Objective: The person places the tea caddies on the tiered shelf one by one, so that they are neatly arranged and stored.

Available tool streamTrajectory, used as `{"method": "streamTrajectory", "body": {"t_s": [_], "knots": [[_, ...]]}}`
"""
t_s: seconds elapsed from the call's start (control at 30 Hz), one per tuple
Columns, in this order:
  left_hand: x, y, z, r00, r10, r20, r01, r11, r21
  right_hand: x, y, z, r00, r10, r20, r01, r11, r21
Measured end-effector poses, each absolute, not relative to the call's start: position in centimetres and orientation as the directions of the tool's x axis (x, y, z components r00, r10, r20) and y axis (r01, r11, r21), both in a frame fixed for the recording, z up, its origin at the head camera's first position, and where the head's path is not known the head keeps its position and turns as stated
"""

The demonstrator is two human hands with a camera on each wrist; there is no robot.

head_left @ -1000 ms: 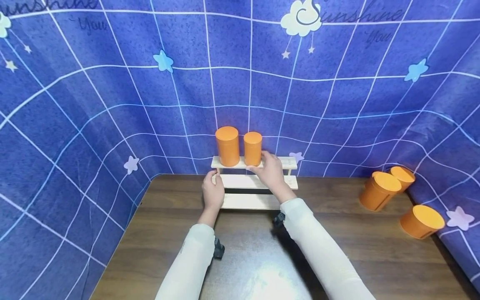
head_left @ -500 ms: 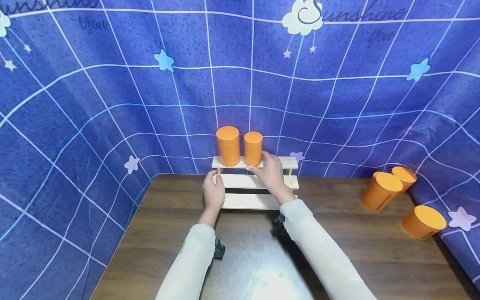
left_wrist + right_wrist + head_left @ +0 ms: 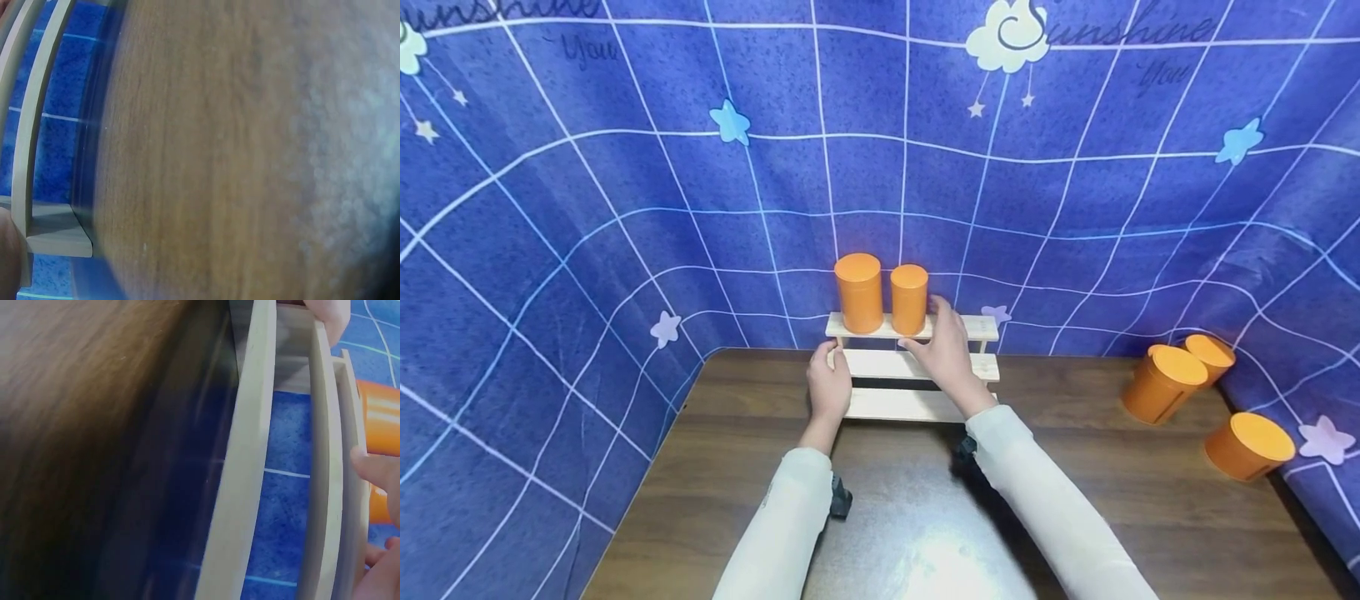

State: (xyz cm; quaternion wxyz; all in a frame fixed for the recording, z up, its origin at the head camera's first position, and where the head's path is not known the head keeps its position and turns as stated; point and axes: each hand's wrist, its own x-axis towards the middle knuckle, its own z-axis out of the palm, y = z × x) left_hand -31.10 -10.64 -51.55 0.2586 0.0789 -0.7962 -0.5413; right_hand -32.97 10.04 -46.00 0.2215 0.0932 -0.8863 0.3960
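A three-tier pale wooden display rack (image 3: pixel 902 404) stands against the back cloth. On its top tier stand two orange cylindrical canisters with lids, a larger one (image 3: pixel 860 298) at left and a narrower one (image 3: pixel 909 302) beside it. My left hand (image 3: pixel 828 387) grips the rack's left end; in the right wrist view that hand (image 3: pixel 331 315) shows at the far end. My right hand (image 3: pixel 948 354) is just right of the narrower canister, fingers spread slightly away from it. The right wrist view shows the right thumb (image 3: pixel 369 467) beside the top tier.
On the right of the brown wooden table (image 3: pixel 1060 467) are more orange canisters: a tall one (image 3: pixel 1161 385), one partly hidden behind it (image 3: pixel 1213 354) and a short one (image 3: pixel 1249 448). A blue cloth (image 3: pixel 1045 208) with white lines and stars surrounds the back and sides.
My right hand has loosened from the narrower canister and shifted slightly right, fingers opening. That canister stays on the top tier. My left hand keeps its place at the rack's end.
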Motion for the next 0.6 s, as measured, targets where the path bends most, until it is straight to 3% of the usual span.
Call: {"method": "streamTrajectory", "body": {"t_s": [0.4, 0.6], "knots": [[-31.1, -10.4, -51.5, -0.829, -0.412, 0.377, 0.196, 0.417, 0.888, -30.1, 13.4, -45.4, -0.872, 0.018, 0.49, -0.368, 0.635, -0.679], [-31.3, -10.6, -51.9, -0.829, -0.41, 0.38, 0.194, 0.426, 0.884, -28.1, 15.3, -44.7, -0.873, 0.085, 0.481, -0.332, 0.619, -0.712]]}}
